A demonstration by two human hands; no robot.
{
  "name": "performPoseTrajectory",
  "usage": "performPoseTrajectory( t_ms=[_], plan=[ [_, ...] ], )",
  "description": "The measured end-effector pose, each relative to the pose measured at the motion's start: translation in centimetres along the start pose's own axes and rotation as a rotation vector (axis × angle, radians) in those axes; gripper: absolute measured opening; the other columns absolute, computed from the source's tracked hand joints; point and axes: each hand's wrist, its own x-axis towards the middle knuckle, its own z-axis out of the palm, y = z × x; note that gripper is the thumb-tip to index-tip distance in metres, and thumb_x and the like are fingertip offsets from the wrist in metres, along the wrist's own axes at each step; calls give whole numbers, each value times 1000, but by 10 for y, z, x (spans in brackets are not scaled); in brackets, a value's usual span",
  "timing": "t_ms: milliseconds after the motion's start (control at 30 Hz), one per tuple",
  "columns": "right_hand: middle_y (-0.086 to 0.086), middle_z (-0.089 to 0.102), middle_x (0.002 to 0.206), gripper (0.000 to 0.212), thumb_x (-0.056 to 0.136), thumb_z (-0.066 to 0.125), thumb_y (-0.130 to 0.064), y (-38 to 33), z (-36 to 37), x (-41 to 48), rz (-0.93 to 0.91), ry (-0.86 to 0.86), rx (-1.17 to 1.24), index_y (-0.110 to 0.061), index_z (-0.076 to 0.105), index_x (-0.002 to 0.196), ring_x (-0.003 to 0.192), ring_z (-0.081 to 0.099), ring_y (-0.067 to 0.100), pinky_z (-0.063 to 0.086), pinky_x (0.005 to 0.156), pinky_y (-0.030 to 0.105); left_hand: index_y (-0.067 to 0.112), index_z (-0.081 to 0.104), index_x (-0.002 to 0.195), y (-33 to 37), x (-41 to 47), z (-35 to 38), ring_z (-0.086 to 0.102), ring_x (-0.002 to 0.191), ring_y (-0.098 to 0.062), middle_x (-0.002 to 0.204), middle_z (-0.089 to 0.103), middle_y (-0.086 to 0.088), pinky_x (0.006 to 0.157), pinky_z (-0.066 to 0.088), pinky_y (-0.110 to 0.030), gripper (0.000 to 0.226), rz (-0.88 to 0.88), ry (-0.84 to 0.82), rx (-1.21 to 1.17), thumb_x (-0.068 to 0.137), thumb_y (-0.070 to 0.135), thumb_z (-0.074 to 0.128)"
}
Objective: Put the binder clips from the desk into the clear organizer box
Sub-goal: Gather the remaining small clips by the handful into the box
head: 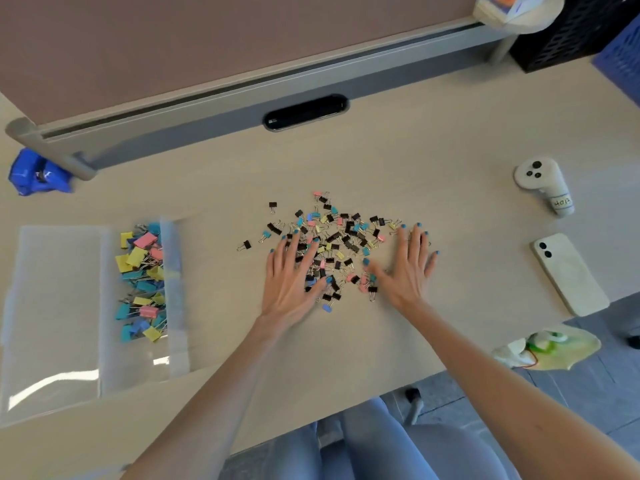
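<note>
A loose pile of small binder clips (341,237), mostly black with some pink, blue and yellow ones, is spread over the middle of the desk. My left hand (294,275) lies flat with fingers apart on the pile's left side. My right hand (408,265) lies flat with fingers spread at the pile's right edge. Neither hand holds a clip. The clear organizer box (55,306) stands on the left of the desk. Its right compartment holds several larger coloured binder clips (142,285); its wide left compartment looks empty.
A white phone (569,273) lies face down at the right, with a white controller (542,183) behind it. A blue object (38,173) sits far left by the partition rail. A black cable slot (304,112) is at the back. The desk's front edge runs below my forearms.
</note>
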Motion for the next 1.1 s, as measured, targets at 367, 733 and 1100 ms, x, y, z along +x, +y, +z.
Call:
performPoseTrajectory(
  t_ms=[367,733,1100],
  plan=[
    [2,3,161,93,85,39,-71,-16,14,-1,-361,4,-56,-13,11,153,148,-1,20,5,120,39,26,53,127,20,16,-3,44,116,-23,133,46,-3,89,41,-34,42,32,236,51,94,49,44],
    [5,19,158,82,89,30,-70,-21,9,22,-532,16,-307,-18,19,152,145,19,23,17,117,43,24,49,132,20,27,1,46,111,-22,128,49,-5,87,41,-34,47,-60,257,93,93,49,42],
    [6,53,105,42,92,43,-50,-39,16,45,-677,182,-327,-13,54,107,93,47,24,44,78,36,13,51,98,28,34,1,46,78,-21,91,51,-3,58,43,-33,27,-121,331,30,93,39,45]
  ],
)
